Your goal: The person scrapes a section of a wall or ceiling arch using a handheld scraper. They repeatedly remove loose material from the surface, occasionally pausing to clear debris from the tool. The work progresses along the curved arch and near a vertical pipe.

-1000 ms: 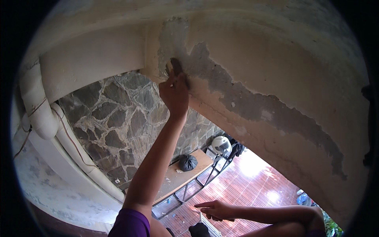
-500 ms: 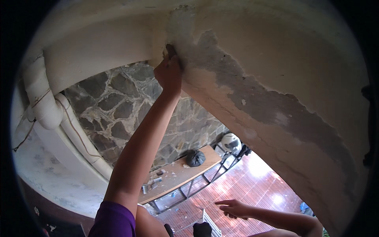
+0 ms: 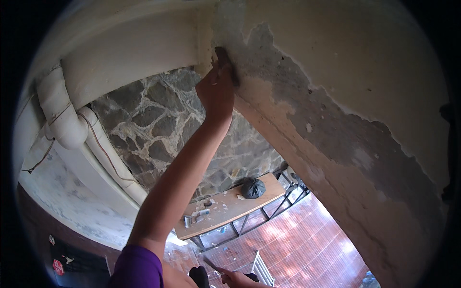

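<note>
My left hand (image 3: 216, 91) is raised to the corner of an overhead beam, its fingers closed round a dark, narrow, flat thing (image 3: 222, 56) pressed against the surface. Its exact kind is hidden by the fingers. Beside it, the beam shows a bare grey patch (image 3: 331, 120) with ragged edges where the cream paint (image 3: 355, 62) is gone. Low in the picture, my right hand (image 3: 236, 279) is closed on a tool with a flat greyish blade (image 3: 211, 263). The tool's handle is hidden in the hand, and the lower edge cuts off the forearm.
White pipes (image 3: 69, 127) with a thin cord run down the left, beside a stone wall (image 3: 158, 134). Far below, a wooden board (image 3: 225, 211) on a dark metal frame carries a black plastic bag (image 3: 253, 188) and flakes. A white slatted piece (image 3: 262, 270) stands over the reddish floor (image 3: 297, 235).
My right hand has moved left and down toward the lower edge, and its blade now shows clearly. My left hand stays against the beam corner. The whole view has shifted slightly.
</note>
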A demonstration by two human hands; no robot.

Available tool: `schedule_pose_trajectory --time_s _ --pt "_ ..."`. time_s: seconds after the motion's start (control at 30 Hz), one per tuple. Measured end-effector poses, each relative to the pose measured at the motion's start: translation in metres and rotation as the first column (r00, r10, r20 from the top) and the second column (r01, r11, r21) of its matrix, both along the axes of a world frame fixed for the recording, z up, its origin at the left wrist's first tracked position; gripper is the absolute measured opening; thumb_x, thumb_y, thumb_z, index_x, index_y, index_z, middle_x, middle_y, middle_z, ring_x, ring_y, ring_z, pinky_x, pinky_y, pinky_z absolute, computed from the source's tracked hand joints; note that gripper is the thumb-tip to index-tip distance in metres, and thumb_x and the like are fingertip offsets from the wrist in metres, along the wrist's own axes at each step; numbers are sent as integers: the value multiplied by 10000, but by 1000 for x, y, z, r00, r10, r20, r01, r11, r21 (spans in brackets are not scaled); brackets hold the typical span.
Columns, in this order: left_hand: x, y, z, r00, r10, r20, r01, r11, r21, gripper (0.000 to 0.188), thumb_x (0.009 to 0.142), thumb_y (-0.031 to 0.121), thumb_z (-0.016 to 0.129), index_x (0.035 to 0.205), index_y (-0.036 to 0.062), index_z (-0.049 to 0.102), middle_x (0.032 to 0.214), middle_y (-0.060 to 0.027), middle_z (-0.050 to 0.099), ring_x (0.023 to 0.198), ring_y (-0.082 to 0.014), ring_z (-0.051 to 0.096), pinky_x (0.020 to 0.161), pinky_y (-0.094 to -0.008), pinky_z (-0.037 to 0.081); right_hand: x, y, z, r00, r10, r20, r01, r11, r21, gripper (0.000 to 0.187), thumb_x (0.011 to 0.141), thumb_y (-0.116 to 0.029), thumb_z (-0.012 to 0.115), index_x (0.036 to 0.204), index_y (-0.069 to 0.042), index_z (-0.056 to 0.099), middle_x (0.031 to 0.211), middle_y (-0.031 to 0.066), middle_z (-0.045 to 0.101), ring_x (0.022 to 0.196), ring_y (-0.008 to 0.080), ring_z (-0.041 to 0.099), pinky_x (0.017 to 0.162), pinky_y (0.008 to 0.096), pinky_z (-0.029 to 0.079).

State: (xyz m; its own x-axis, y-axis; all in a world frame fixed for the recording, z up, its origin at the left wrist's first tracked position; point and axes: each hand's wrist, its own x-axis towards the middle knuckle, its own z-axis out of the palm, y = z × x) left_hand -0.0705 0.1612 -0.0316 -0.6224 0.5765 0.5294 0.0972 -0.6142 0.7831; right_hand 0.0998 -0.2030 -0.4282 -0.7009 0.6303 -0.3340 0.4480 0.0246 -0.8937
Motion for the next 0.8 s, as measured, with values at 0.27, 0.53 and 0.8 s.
schedule_pose_trajectory --time_s 0.27,0.53,0.8 --pt "-2 -14 -2 991 12 -135 -35 985 -170 356 918 183 605 1258 91 654 982 -78 717 863 -122 633 801 -317 493 -25 -2 6 991 -126 52 135 950 -281 394 976 -192 409 1354 -89 454 782 125 674 426 202 578 331 345 474" --pt "0 -2 -4 990 95 -104 -104 990 -92 366 849 261 591 1129 60 711 836 -226 708 797 -318 709 760 -397 530 -20 -28 17 985 -158 -74 166 980 114 230 991 -222 429 992 -76 606 588 98 598 391 205 542 360 361 434" --pt "-12 5 -4 967 90 -239 -149 959 -241 315 905 204 632 1170 46 697 963 -88 727 864 -129 648 799 -289 504 -19 -28 8 946 -283 -160 300 949 99 234 993 -250 482 1013 -65 623 595 129 597 457 225 578 456 385 476"
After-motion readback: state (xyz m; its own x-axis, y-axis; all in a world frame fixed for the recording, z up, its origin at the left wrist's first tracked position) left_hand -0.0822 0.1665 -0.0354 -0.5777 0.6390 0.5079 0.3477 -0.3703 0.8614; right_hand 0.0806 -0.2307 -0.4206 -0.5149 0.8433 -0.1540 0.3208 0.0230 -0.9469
